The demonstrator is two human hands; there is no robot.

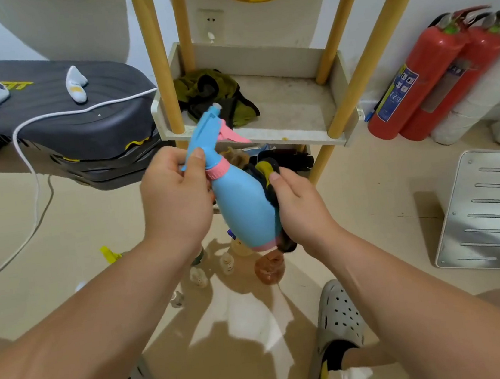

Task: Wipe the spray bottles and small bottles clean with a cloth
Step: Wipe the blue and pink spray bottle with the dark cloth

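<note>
The left hand (177,198) is gripping the neck of the blue spray bottle (243,212) from nine o'clock, fingers curled round it. The bottle is hanging tilted in mid-air, nozzle toward eleven o'clock. At three o'clock the right hand (303,211) is clutching a dark cloth (267,173) against its side.

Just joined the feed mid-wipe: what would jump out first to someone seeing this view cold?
The light blue plastic spray bottle with pink collar and trigger, dead centre: the left hand grips its neck while the right hand presses a dark cloth with a yellow patch against its side. Next, two red fire extinguishers by the wall at upper right, and small clear and amber bottles on the floor beneath the hands.
</note>
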